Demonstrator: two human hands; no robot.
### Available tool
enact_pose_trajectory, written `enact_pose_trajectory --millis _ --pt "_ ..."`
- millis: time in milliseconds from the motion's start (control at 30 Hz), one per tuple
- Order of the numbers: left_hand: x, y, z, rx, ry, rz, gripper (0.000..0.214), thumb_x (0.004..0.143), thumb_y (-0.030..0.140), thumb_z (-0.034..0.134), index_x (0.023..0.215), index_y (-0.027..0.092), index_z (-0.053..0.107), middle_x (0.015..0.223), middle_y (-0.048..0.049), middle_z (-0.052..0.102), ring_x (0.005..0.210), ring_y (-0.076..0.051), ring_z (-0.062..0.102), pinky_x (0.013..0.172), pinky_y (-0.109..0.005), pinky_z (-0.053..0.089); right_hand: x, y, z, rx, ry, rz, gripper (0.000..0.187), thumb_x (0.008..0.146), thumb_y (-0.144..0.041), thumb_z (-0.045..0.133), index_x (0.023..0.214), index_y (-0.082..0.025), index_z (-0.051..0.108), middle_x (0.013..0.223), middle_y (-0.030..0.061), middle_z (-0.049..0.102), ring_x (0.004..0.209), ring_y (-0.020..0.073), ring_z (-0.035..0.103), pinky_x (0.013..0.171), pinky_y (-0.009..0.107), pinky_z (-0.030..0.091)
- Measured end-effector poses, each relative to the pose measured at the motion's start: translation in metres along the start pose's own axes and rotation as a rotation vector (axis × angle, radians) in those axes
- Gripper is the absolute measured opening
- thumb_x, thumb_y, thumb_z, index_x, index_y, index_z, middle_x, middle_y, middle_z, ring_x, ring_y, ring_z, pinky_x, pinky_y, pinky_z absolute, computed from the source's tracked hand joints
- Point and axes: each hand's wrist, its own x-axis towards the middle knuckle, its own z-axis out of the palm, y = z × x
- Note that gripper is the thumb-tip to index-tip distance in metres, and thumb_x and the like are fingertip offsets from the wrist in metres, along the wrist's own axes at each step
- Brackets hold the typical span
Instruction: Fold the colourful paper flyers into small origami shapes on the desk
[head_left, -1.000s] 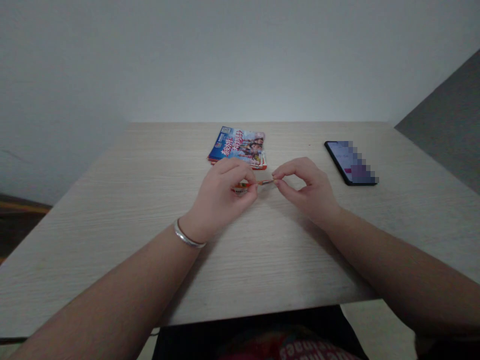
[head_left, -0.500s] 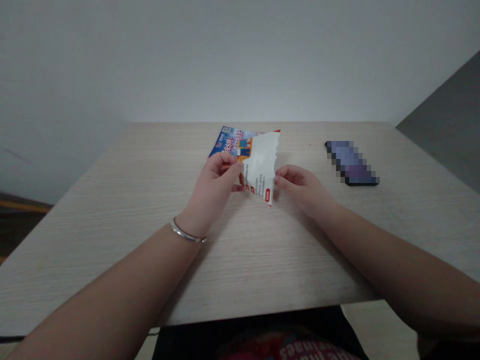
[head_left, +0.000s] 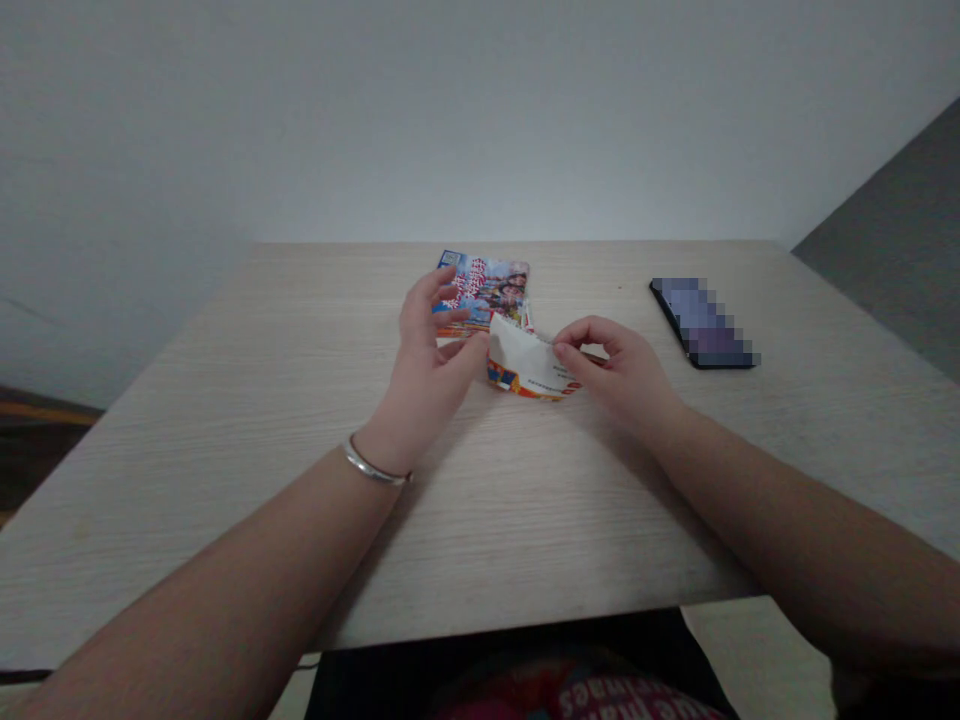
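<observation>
My right hand (head_left: 611, 365) pinches the right end of a curled piece of printed paper (head_left: 525, 355), mostly white with small dark text, red labels and an orange strip along its lower side. Fingers spread, my left hand (head_left: 439, 340) is at the paper's left end; its thumb tip is at or very near that corner, and contact is hard to tell. Behind the paper lies a colourful printed leaflet (head_left: 491, 285), blue and pink with large characters, partly covered by my left fingers. Whether paper and leaflet are joined is hidden.
On the right of the pale wood-grain table (head_left: 480, 520) lies a phone (head_left: 701, 325), its screen blurred out. A white wall (head_left: 480, 120) rises behind the table's far edge. A silver bangle (head_left: 375, 465) is on my left wrist.
The raised white paper has tipped down and curled lower toward me. My left fingers have opened away from it, uncovering more of the leaflet. My right hand still pinches the right end.
</observation>
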Motion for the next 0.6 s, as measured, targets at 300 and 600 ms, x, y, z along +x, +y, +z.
enact_pose_trajectory --millis 300,600 --pt "-0.003 0.006 0.004 -0.123 -0.314 -0.111 0.038 0.09 0.025 0.057 0.127 0.026 0.05 0.111 -0.0066 0.067 0.092 -0.018 0.068 0.074 -0.031 0.059 -0.001 0.0 0.002 0.187 -0.026 0.085 0.012 0.08 -0.027 0.07 0.091 -0.024 0.073 0.079 -0.0002 0.071 0.067 0.0135 0.063 0.059 0.029 0.053" --pt "0.001 -0.002 0.003 -0.081 -0.087 -0.089 0.035 0.097 0.027 0.043 0.131 0.033 0.042 0.084 -0.0008 0.061 0.062 -0.013 0.06 0.051 -0.024 0.049 -0.002 -0.004 -0.003 -0.044 -0.146 -0.262 0.035 0.071 -0.028 0.081 0.105 -0.024 0.072 0.103 0.0054 0.075 0.092 0.0207 0.068 0.079 0.037 0.054"
